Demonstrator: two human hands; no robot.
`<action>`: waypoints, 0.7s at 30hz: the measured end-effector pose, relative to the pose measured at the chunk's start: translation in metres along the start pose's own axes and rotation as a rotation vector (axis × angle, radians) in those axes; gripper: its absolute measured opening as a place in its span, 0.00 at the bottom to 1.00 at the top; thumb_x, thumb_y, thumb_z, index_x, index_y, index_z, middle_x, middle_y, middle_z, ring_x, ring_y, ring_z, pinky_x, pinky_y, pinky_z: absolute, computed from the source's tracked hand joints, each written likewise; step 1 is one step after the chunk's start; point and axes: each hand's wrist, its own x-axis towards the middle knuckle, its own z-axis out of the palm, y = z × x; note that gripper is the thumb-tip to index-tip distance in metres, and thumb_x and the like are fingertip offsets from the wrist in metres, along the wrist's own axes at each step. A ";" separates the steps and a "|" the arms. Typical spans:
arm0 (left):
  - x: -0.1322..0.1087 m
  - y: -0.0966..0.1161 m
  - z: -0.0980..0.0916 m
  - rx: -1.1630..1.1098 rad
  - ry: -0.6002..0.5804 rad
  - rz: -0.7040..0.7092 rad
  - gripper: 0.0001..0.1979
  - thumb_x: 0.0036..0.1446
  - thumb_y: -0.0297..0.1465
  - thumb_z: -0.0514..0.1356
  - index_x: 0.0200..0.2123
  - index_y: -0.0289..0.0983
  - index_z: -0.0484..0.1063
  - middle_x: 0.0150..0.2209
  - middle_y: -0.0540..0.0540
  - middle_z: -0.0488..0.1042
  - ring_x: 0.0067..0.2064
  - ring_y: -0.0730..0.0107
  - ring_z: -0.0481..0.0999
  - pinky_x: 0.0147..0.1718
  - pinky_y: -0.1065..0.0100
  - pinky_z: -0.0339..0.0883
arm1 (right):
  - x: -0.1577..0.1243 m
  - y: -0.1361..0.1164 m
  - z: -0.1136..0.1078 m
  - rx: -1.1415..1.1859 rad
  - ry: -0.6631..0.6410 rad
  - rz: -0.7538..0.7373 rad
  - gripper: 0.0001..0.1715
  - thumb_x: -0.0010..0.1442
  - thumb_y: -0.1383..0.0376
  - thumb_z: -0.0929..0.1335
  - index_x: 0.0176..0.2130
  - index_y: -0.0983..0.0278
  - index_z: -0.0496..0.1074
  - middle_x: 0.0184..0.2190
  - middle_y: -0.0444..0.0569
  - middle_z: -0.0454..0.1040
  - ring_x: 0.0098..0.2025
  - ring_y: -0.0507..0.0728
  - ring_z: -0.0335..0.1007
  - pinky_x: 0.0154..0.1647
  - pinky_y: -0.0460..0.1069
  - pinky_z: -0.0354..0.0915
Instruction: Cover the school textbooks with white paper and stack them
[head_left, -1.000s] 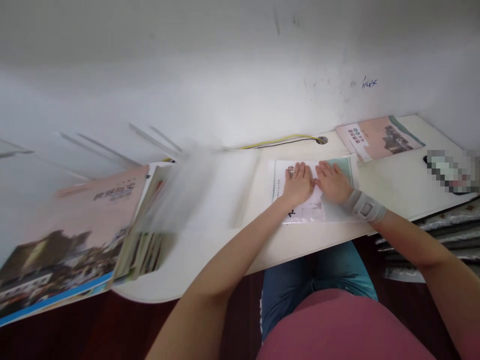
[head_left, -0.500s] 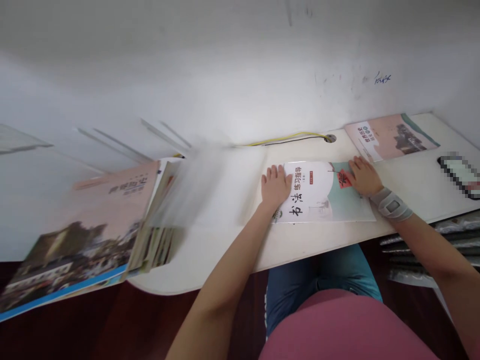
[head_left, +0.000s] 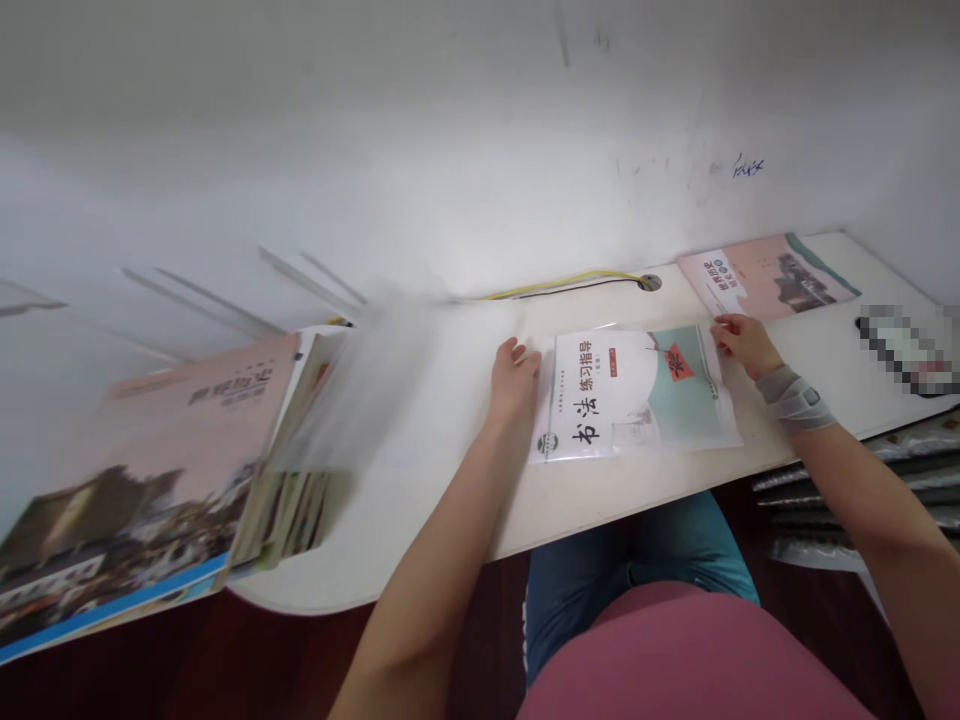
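A calligraphy workbook in a clear plastic book cover lies on the white desk between my hands, its print turned sideways. My left hand is at the cover's left edge, thumb and curled fingers closed on the clear film. At the upper right corner, my right hand pinches the cover's edge between thumb and fingers. A wide grey band wraps my right wrist. The film stands slightly off the workbook at its right side.
A pile of books with a blurred stack of clear sheets stands to the left. A pink history book lies at the back right, near a phone. Cables run along the wall into a desk hole.
Both hands have gone from lying flat on the workbook to gripping at its two side edges. My left hand has shifted left, and my right hand has moved slightly right.
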 end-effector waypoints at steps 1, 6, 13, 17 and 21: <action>0.001 0.000 0.001 0.017 0.011 0.005 0.29 0.57 0.33 0.54 0.61 0.36 0.54 0.62 0.35 0.60 0.55 0.62 0.70 0.52 0.62 0.67 | 0.001 -0.002 0.000 0.012 -0.014 0.006 0.18 0.47 0.59 0.70 0.36 0.67 0.71 0.22 0.43 0.67 0.23 0.50 0.61 0.22 0.46 0.60; -0.022 -0.003 0.018 0.419 0.045 0.425 0.28 0.60 0.36 0.52 0.62 0.35 0.53 0.63 0.34 0.59 0.63 0.54 0.59 0.60 0.51 0.56 | 0.008 -0.015 0.004 0.105 -0.057 -0.004 0.11 0.45 0.59 0.71 0.26 0.65 0.70 0.20 0.40 0.65 0.23 0.48 0.58 0.24 0.44 0.58; -0.073 -0.010 0.051 0.769 -0.343 0.972 0.27 0.63 0.44 0.49 0.60 0.35 0.59 0.64 0.34 0.58 0.66 0.47 0.52 0.60 0.46 0.52 | 0.039 -0.044 0.000 0.260 -0.299 0.030 0.14 0.44 0.56 0.72 0.26 0.65 0.75 0.30 0.49 0.76 0.31 0.52 0.68 0.28 0.45 0.63; -0.073 -0.011 0.051 0.809 -0.399 0.996 0.25 0.64 0.43 0.48 0.57 0.34 0.63 0.61 0.34 0.62 0.64 0.51 0.58 0.61 0.49 0.54 | 0.048 -0.064 -0.018 0.306 -0.533 -0.039 0.12 0.44 0.57 0.74 0.25 0.63 0.76 0.44 0.52 0.77 0.45 0.57 0.71 0.40 0.48 0.67; -0.072 -0.011 0.050 0.851 -0.383 0.994 0.24 0.64 0.43 0.48 0.56 0.34 0.64 0.60 0.35 0.64 0.63 0.53 0.60 0.60 0.49 0.55 | 0.051 -0.082 -0.030 0.090 -0.774 -0.071 0.14 0.41 0.58 0.76 0.29 0.63 0.78 0.47 0.52 0.76 0.46 0.58 0.71 0.43 0.50 0.67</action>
